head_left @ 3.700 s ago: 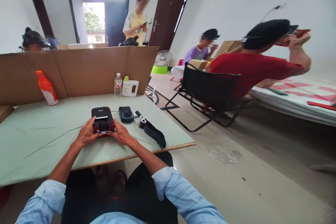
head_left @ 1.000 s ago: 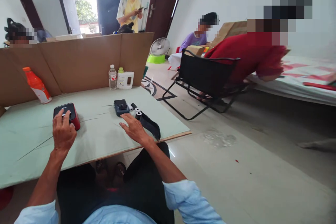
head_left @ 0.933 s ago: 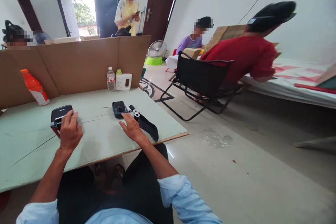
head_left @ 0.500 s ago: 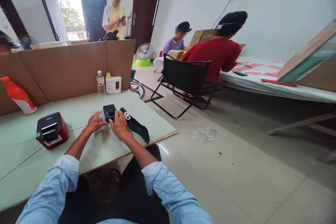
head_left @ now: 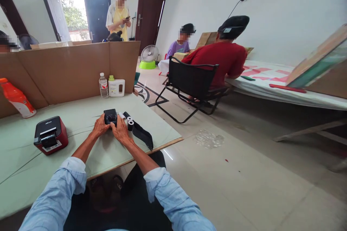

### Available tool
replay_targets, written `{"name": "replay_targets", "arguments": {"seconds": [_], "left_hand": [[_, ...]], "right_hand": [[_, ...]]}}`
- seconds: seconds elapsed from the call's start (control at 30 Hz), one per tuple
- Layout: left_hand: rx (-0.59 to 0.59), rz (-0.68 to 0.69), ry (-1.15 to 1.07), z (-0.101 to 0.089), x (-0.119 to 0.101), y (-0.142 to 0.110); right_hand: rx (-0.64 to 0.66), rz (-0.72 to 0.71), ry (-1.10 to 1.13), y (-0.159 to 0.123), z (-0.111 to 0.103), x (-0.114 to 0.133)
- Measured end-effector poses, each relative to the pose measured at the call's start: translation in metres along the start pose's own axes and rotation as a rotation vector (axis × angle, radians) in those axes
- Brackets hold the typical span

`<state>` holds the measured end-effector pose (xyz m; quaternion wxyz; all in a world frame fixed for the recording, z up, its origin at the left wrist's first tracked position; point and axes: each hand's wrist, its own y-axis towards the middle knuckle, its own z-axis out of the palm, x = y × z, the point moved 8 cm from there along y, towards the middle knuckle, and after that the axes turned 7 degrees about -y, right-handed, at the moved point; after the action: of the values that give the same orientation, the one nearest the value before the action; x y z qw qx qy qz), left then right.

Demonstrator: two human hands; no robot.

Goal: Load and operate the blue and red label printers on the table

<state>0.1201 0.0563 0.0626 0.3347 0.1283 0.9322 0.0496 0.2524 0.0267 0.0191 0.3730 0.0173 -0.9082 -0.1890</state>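
Note:
A small dark blue-black device (head_left: 110, 115) lies on the pale green table (head_left: 32, 166). My left hand (head_left: 100, 126) grips its left side and my right hand (head_left: 120, 131) closes on its near right side. Just right of it lie small white paper rolls (head_left: 128, 121) and a black strap or pouch (head_left: 141, 135). A red and black label printer (head_left: 50, 135) sits apart on the table to the left, untouched.
A cardboard screen (head_left: 67, 70) stands along the table's far edge, with an orange bottle (head_left: 16, 97), a water bottle (head_left: 103, 85) and a white jug (head_left: 116, 86) before it. A person in red sits on a black folding chair (head_left: 193, 83). Other people are further back.
My left hand has let go of the red printer, left at the table's left. Both hands have come together on the small dark device. The view has swung right.

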Motion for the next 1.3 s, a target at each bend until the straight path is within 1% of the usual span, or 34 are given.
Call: {"name": "replay_targets", "arguments": {"seconds": [0.1,0.23,0.37,0.47,0.6,0.73,0.87,0.93,1.03,1.13,1.3], "left_hand": [[-0.045,0.004,0.002,-0.019,0.012,-0.019],[-0.099,-0.019,0.014,-0.043,0.034,-0.056],[-0.115,-0.06,0.011,-0.053,0.053,-0.089],[-0.127,-0.086,-0.019,-0.056,0.067,-0.101],[-0.095,-0.073,-0.111,-0.06,0.086,-0.099],[-0.092,-0.027,-0.175,-0.072,0.097,-0.089],[-0.06,0.035,-0.244,-0.075,0.097,-0.08],[-0.072,0.045,-0.274,-0.075,0.097,-0.079],[-0.1,-0.001,-0.289,-0.074,0.099,-0.079],[-0.098,-0.06,-0.287,-0.072,0.1,-0.081],[-0.146,-0.006,-0.276,-0.077,0.091,-0.083]], "right_hand": [[-0.04,-0.074,0.058,-0.014,0.005,0.015],[-0.044,-0.153,0.117,-0.037,0.018,0.039],[-0.006,-0.19,0.143,-0.057,0.033,0.052],[0.016,-0.213,0.154,-0.063,0.041,0.053],[0.059,-0.246,0.173,-0.059,0.042,0.046],[0.136,-0.321,0.172,-0.05,0.041,0.047],[0.167,-0.345,0.141,-0.046,0.042,0.047],[0.167,-0.349,0.135,-0.046,0.042,0.047],[0.167,-0.35,0.134,-0.048,0.042,0.046],[0.169,-0.352,0.13,-0.049,0.042,0.046],[0.173,-0.352,0.122,-0.049,0.043,0.046]]}}
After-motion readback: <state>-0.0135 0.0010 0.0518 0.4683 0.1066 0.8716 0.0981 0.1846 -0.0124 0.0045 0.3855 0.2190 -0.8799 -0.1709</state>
